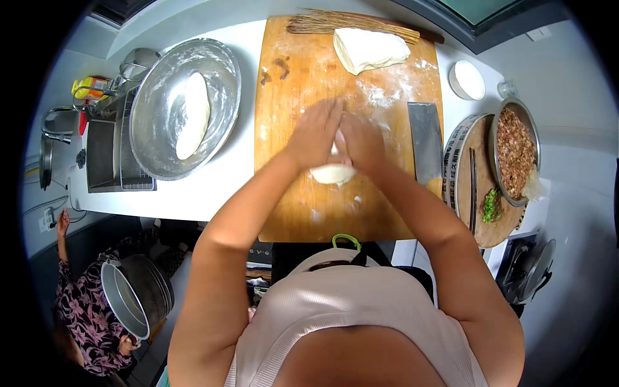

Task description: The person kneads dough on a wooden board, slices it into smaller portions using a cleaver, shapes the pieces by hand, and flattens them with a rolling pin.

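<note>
On the floured wooden board (pixel 277 187), a pale piece of dough (pixel 333 174) lies under and between my two hands, and its rounded end shows below the palms. My left hand (pixel 316 134) presses on it from the left with the fingers held together. From the right, my right hand (pixel 362 142) closes against the same dough, its fingertips meeting those of the left. Most of the dough is hidden by the hands. A larger block of dough (pixel 369 50) rests at the board's far side, and a long dough roll (pixel 195 116) lies in the big metal bowl (pixel 151 155).
A straw whisk (pixel 316 24) lies along the back edge. Right of my hands is a cleaver (pixel 424 138). Beyond it stand a white bowl (pixel 467 80), a meat-filling bowl (pixel 514 155), chopsticks (pixel 472 193) and chopped greens (pixel 491 206). Another person (pixel 90 303) holds a pot (pixel 138 297) at lower left.
</note>
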